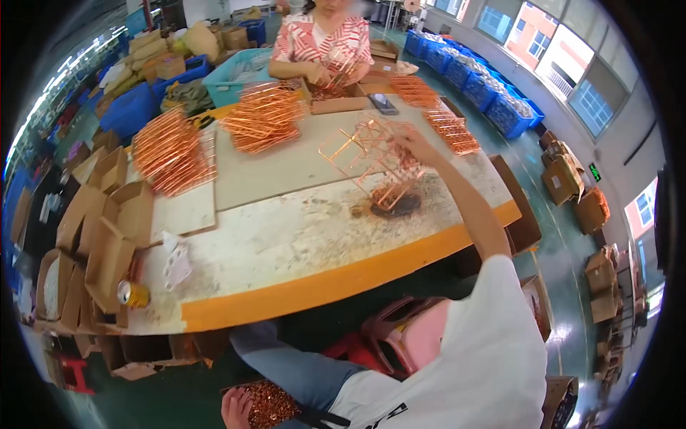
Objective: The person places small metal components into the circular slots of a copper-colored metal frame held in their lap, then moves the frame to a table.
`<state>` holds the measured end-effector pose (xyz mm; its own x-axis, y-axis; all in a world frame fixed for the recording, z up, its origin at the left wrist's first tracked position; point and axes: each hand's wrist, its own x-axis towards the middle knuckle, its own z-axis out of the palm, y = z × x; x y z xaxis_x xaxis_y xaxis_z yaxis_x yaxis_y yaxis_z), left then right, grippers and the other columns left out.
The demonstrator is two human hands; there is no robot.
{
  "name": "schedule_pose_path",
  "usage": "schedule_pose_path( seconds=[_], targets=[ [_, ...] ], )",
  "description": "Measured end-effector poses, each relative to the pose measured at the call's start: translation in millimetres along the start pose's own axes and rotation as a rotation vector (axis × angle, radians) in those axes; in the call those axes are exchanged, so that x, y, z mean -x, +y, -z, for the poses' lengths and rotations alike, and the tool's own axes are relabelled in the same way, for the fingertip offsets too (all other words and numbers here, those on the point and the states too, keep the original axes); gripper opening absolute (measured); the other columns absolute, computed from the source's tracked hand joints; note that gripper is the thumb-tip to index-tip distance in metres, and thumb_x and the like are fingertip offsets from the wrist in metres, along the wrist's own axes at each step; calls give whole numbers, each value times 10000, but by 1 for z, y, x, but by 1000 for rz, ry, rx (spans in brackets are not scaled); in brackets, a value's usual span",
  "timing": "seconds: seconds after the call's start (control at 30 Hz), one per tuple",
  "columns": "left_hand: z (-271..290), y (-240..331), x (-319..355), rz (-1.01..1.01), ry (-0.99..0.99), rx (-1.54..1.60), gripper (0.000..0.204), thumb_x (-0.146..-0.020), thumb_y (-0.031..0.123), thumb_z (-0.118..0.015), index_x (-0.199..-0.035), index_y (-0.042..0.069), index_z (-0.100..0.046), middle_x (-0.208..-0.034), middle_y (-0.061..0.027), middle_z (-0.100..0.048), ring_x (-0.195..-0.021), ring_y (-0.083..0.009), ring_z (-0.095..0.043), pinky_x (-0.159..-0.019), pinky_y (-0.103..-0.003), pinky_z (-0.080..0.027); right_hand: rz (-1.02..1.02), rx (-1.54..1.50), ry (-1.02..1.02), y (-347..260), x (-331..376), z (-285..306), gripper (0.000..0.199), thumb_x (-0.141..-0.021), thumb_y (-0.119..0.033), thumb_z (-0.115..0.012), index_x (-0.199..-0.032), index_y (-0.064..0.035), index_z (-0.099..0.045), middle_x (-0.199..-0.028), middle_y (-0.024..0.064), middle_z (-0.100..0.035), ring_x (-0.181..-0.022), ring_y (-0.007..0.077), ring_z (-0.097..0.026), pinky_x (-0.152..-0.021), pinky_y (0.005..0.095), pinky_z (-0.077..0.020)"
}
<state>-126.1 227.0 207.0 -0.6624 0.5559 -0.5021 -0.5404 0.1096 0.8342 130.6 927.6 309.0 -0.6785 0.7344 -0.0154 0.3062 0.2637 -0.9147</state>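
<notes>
My right hand reaches out over the table with its fingers closed on a copper-coloured wire frame. Below the frame, small copper-coloured wire pieces lie heaped on a dark round patch of the tabletop. Down by my lap, my left hand is closed over the side of a box of small copper-coloured parts; its fingertips lie near the parts. Two tall stacks of wire grids, one at the left and one at the middle, stand on the table's far side.
Opposite me a person handles wire pieces above a cardboard box. A phone lies nearby, with flat wire grids at the right. A yellow can and open cartons occupy the left. A pink stool stands beneath the table edge.
</notes>
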Motion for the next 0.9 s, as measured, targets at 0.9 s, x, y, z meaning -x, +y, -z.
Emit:
schedule_pose_path(
  seconds=[0.9],
  targets=[
    [-131,64,-95,-210,-15,-408,158,-873,161,-543,-957,30,-564,-925,-56,-601,-869,-144,-575,-734,-257,-462,-345,1254,611,114,72,239,356,-877,-267,-493,-1178,-78,-491,-1046,216,-573,-1018,352,-532,-865,424,-431]
  ],
)
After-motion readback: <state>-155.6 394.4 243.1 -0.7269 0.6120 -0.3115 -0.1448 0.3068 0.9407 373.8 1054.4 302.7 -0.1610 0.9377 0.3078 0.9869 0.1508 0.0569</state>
